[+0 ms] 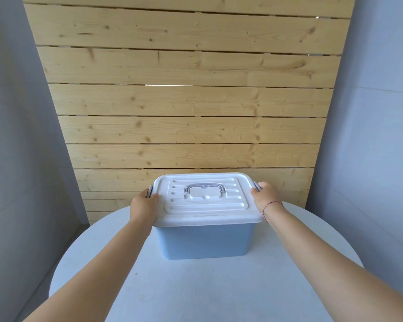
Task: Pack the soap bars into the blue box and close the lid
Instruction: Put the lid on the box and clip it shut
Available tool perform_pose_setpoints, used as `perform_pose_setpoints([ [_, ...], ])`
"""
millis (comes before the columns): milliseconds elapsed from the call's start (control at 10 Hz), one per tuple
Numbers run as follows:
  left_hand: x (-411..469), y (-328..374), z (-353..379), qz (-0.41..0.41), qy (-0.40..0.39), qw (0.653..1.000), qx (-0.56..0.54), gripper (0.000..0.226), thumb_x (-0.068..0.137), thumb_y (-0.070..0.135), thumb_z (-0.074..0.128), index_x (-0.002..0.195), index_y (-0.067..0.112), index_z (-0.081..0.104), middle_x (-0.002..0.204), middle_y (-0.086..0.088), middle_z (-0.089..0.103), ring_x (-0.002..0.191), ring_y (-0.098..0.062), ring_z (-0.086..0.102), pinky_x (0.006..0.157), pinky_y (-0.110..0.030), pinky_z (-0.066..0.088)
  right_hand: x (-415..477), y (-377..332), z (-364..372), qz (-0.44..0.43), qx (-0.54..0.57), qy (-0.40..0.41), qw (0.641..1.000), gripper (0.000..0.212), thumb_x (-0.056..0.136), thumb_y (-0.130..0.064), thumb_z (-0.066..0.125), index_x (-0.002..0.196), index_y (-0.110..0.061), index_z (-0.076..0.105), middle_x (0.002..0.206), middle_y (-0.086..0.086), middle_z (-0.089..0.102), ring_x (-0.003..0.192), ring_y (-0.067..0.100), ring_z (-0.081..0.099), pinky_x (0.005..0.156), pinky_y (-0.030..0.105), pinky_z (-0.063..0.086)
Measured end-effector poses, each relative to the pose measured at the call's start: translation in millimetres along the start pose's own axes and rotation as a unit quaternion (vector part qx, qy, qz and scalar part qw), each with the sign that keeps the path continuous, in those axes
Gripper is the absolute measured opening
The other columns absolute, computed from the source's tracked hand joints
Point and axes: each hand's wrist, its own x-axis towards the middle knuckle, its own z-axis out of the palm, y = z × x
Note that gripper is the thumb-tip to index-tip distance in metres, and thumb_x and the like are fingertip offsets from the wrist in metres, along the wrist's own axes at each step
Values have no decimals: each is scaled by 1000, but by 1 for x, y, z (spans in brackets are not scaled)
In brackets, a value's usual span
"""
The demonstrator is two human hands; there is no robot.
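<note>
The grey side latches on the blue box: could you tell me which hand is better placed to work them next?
Neither alone: the left hand sits at the left latch and the right hand at the right latch.

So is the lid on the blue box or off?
On. The white lid sits flat over the blue box, both hands at its gray side clips. Whether they are latched, cannot tell.

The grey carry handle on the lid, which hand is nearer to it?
Left, slightly. The left hand grips the lid's left edge; the right hand grips the right edge, a little farther from the grey carry handle.
</note>
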Motion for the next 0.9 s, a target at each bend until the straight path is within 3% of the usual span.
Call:
perform_pose_setpoints([
  [100,-1,0,0,2,-1,1000,13,42,89,17,45,128,22,57,93,3,62,84,-24,53,74,-31,42,-2,-2,0,-6,-14,13,1000,34,91,-13,42,60,-15,26,59,1,31,51,17,27,47,28,19],
  [200,-2,1,-1,10,-6,1000,26,38,89,18,43,123,21,60,89,4,61,84,-23,53,69,-30,41,-4,2,-1,-8,-10,3,1000,26,91,-16,40,66,-14,31,61,1,32,53,18,28,49,29,20],
  [300,-5,1,-3,2,-28,999,25,38,90,22,43,125,22,57,98,1,62,89,-24,54,73,-31,42,-7,7,-3,-13,22,-28,999,10,92,-21,40,83,-17,44,68,-2,41,59,18,38,53,28,27],
  [400,-12,0,-9,-36,-53,998,6,36,91,26,45,124,16,56,108,-6,61,94,-26,54,78,-34,41,-13,14,-7,-13,77,-73,994,39,93,-27,47,131,-21,46,112,0,57,100,24,55,84,31,41],
  [500,-17,-6,-13,-32,-67,997,-4,36,91,23,47,125,17,56,110,-6,63,96,-26,56,78,-33,42,-14,20,-11,-20,97,-67,993,47,91,-25,52,137,-18,45,123,3,58,109,26,55,91,34,42],
  [700,-32,-3,-11,3,-91,995,-40,40,93,22,46,133,23,51,118,-2,63,106,-23,56,82,-30,39,-20,23,-12,-43,151,-70,985,34,91,-19,51,124,-18,57,103,4,65,96,27,61,78,32,44],
  [800,-46,-22,-25,39,-79,996,-22,26,93,29,50,118,30,57,107,4,61,101,-20,54,80,-30,40,-36,38,-14,-52,153,-34,986,51,92,-40,48,140,-24,40,119,7,62,111,21,59,82,31,42],
  [900,-50,-67,-38,64,-2,998,12,24,90,29,57,114,33,57,99,5,56,95,-19,51,79,-30,40,-42,75,-8,-52,134,29,989,66,85,-58,45,143,-28,33,123,10,59,112,14,58,81,29,40],
])
